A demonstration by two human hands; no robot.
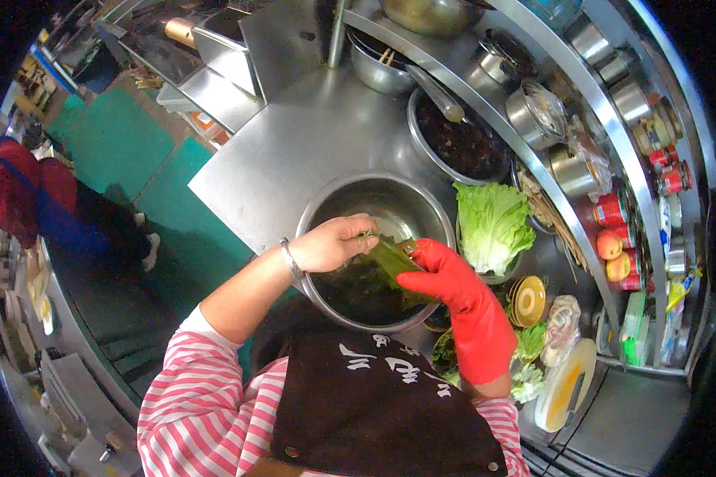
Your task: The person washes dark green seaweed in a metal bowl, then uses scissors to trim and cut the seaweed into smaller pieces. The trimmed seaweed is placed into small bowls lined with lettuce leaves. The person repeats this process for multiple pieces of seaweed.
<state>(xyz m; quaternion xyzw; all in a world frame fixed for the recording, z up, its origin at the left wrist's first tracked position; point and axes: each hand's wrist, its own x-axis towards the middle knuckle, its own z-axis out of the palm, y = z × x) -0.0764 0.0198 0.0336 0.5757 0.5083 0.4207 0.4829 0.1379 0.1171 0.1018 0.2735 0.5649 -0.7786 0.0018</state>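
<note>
My left hand (334, 244), bare with a bracelet at the wrist, pinches one end of a wet green strip (389, 260) that looks like kelp. In a red rubber glove, my right hand (438, 271) grips the same strip farther along. Both hands are above a large stainless steel bowl (370, 176). More dark green leafy pieces (358, 292) lie in the bowl's lower part, partly hidden by my hands. Right of the bowl, close to the glove, stands a head of green lettuce (494, 229).
Behind the bowl spreads a steel worktop (286, 140). A basin of dark food (465, 140) and a steel pot (379, 68) stand under a steel shelf edge (531, 155). Small plates (528, 301) and a round cutting board (565, 384) are at right. Another person (53, 191) stands at left.
</note>
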